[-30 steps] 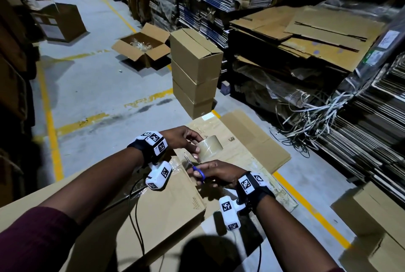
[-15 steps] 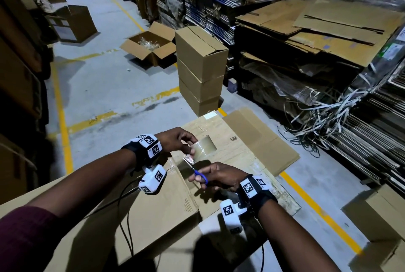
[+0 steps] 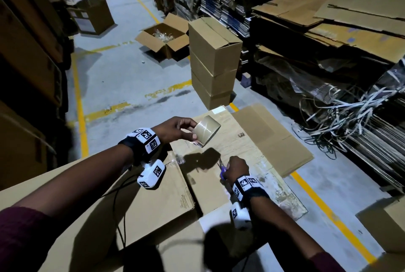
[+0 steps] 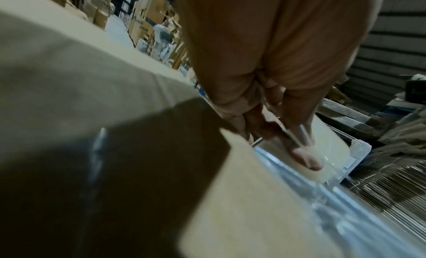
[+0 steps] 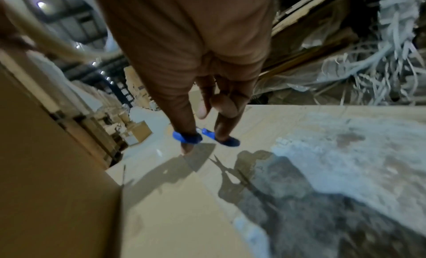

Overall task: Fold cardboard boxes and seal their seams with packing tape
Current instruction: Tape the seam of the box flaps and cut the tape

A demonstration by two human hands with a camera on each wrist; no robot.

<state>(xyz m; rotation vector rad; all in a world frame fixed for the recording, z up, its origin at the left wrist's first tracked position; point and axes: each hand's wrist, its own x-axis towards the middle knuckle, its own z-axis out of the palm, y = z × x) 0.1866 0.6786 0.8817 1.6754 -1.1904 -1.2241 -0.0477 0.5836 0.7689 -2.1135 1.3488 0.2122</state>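
My left hand [image 3: 175, 128] holds a roll of clear packing tape [image 3: 206, 131] lifted above the cardboard box [image 3: 153, 201] in front of me. In the left wrist view the fingers [image 4: 304, 158] grip the tape roll [image 4: 332, 152], and a strip of shiny tape [image 4: 345, 207] lies along the box edge. My right hand [image 3: 235, 167] grips blue-handled scissors [image 3: 223, 169], held low over the box top, to the right of the roll. The right wrist view shows thumb and finger through the blue scissor loops [image 5: 187, 138]; the blades are hidden, only their shadow shows.
Three sealed boxes [image 3: 213, 61] stand stacked ahead on the floor, an open box [image 3: 164, 39] behind them. Flat cardboard sheets [image 3: 263, 140] lie on the floor past my hands. Strapping scraps [image 3: 339, 122] and cardboard stacks crowd the right; yellow floor lines [image 3: 80, 107] mark the aisle.
The left hand has lifted the tape roll up and away from the scissors. The right hand with the scissors has dropped back toward me and turned over.
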